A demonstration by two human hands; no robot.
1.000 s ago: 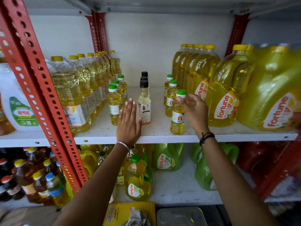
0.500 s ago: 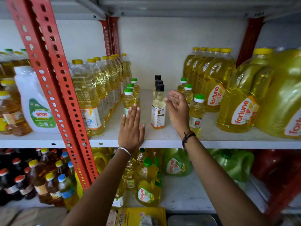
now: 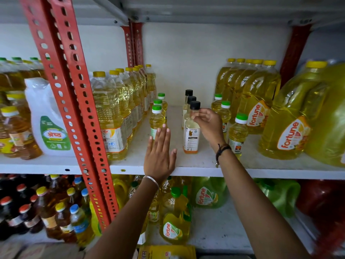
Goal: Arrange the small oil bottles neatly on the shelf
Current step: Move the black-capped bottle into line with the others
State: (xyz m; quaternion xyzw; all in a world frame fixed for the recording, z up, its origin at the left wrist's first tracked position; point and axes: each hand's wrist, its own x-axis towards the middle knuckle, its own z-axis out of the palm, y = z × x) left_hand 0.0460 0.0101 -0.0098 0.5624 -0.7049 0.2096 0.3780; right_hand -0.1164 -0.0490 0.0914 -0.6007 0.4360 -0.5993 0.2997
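Three rows of small oil bottles stand on the white shelf (image 3: 201, 166). A left row has green caps, its front bottle (image 3: 156, 120) nearest me. The middle row has black caps; my right hand (image 3: 210, 124) grips the neck of its front black-capped bottle (image 3: 190, 139). On the right, another green-capped row ends in a front bottle (image 3: 238, 133) beside my right wrist. My left hand (image 3: 159, 154) lies flat with fingers straight, fingertips touching the base of the left front bottle.
Tall yellow-capped oil bottles (image 3: 112, 116) line the left side beside a red perforated upright (image 3: 74, 101). Large Fortune jugs (image 3: 291, 118) fill the right. A white jug (image 3: 48, 120) stands beyond the upright. More bottles sit on the lower shelf (image 3: 173, 217).
My right hand left the right green-capped bottle, moved left and closed on the front black-capped bottle's neck. My left hand slid forward to the left row.
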